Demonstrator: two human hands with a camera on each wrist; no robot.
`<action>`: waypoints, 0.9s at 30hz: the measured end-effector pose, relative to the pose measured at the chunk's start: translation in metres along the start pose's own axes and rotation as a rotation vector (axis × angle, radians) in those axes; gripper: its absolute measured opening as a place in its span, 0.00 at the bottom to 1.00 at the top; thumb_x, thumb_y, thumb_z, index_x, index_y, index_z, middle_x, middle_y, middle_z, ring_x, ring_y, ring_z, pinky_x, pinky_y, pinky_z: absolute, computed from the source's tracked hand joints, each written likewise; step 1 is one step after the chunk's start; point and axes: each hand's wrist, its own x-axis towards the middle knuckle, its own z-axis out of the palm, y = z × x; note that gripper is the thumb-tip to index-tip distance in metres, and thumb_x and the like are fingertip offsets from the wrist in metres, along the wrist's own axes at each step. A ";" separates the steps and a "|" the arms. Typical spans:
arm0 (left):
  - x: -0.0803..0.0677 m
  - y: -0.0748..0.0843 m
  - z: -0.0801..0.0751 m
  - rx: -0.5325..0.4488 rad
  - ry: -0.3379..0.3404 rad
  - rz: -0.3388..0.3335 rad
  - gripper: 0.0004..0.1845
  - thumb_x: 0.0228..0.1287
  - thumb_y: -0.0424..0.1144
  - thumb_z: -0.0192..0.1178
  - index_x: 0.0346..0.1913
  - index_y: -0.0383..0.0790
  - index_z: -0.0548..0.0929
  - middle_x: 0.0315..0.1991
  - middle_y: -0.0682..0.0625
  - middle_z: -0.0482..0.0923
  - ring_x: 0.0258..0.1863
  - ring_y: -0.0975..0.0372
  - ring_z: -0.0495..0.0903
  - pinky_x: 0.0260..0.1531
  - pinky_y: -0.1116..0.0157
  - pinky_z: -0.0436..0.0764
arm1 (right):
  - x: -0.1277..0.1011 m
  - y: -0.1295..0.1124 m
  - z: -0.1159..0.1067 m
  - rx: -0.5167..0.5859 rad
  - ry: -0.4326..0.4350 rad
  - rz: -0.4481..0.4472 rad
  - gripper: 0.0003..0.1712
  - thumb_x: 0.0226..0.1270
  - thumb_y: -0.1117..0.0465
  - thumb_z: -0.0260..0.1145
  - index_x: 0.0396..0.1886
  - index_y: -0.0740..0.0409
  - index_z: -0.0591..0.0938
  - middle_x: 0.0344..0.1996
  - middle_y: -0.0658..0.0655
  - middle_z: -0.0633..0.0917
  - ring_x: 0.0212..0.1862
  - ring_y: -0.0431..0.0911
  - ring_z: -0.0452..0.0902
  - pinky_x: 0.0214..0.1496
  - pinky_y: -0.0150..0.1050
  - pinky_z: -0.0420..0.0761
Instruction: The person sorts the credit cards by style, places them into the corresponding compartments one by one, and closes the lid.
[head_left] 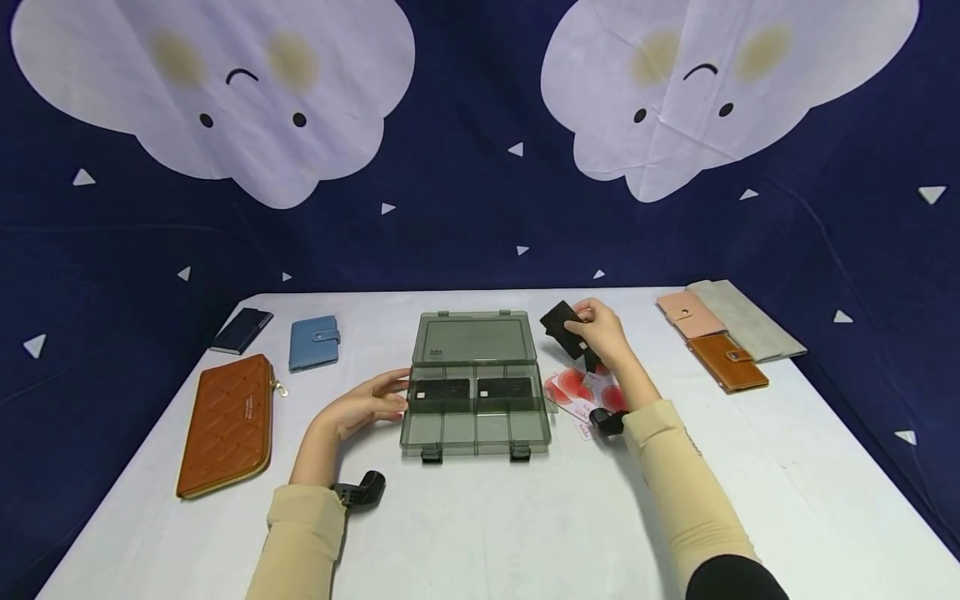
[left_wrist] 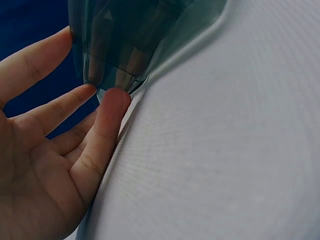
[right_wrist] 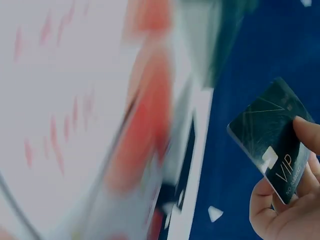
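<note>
My right hand (head_left: 603, 333) pinches dark VIP cards (right_wrist: 270, 135) between thumb and fingers, raised above the table right of the box. In the head view they look fanned, with a small light chip showing. My left hand (head_left: 363, 404) rests its fairly straight fingertips on the left side of a see-through grey-green plastic box (head_left: 459, 435). Its lid (head_left: 472, 340) lies folded back, away from me. Inside the box, a black card (head_left: 441, 404) lies on the left and another black card (head_left: 506, 402) on the right.
Red-and-white printed cards (head_left: 581, 407) lie right of the box, under my right wrist. On the left are a brown quilted wallet (head_left: 228, 425), a blue wallet (head_left: 312, 343) and a dark wallet (head_left: 242, 330). Pink (head_left: 692, 313), brown (head_left: 726, 362) and grey (head_left: 750, 321) wallets lie right.
</note>
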 end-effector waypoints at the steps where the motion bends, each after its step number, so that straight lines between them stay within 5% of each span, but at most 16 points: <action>1: 0.000 0.000 0.000 0.000 0.000 0.000 0.42 0.57 0.31 0.57 0.71 0.32 0.48 0.68 0.30 0.48 0.47 0.61 0.73 0.48 0.63 0.75 | -0.003 -0.003 0.001 0.064 0.009 0.007 0.16 0.60 0.68 0.62 0.46 0.69 0.71 0.34 0.56 0.82 0.31 0.38 0.72 0.31 0.29 0.73; 6: -0.001 0.000 0.000 -0.004 0.000 0.003 0.41 0.57 0.30 0.57 0.71 0.32 0.48 0.68 0.30 0.48 0.46 0.61 0.72 0.48 0.63 0.75 | -0.020 -0.020 0.009 0.324 0.029 0.003 0.24 0.59 0.73 0.60 0.54 0.71 0.64 0.24 0.43 0.79 0.28 0.34 0.73 0.32 0.27 0.74; 10: -0.001 0.000 0.000 -0.011 -0.003 0.006 0.42 0.57 0.30 0.57 0.71 0.32 0.47 0.68 0.30 0.48 0.46 0.62 0.73 0.48 0.63 0.75 | -0.031 -0.030 0.014 0.427 -0.001 -0.010 0.38 0.57 0.78 0.59 0.65 0.64 0.54 0.29 0.50 0.77 0.28 0.34 0.76 0.34 0.27 0.77; 15: 0.000 -0.001 -0.001 -0.010 -0.005 0.004 0.42 0.57 0.30 0.57 0.71 0.32 0.47 0.68 0.30 0.48 0.46 0.62 0.73 0.49 0.63 0.75 | -0.038 -0.035 0.019 0.350 -0.089 -0.054 0.48 0.53 0.81 0.59 0.72 0.54 0.52 0.39 0.63 0.74 0.33 0.42 0.78 0.36 0.33 0.81; 21: 0.000 0.000 -0.001 -0.002 0.001 0.004 0.42 0.57 0.31 0.58 0.71 0.32 0.48 0.68 0.30 0.48 0.47 0.61 0.73 0.48 0.63 0.75 | -0.043 -0.040 0.028 0.263 -0.145 -0.060 0.33 0.55 0.76 0.61 0.63 0.59 0.68 0.41 0.65 0.72 0.40 0.52 0.77 0.40 0.39 0.82; 27: 0.000 -0.001 0.000 -0.006 -0.003 0.008 0.42 0.57 0.30 0.58 0.71 0.31 0.47 0.68 0.29 0.48 0.46 0.63 0.73 0.48 0.63 0.75 | -0.047 -0.038 0.041 0.118 -0.187 -0.070 0.20 0.60 0.67 0.63 0.52 0.63 0.73 0.28 0.57 0.75 0.29 0.43 0.71 0.35 0.36 0.74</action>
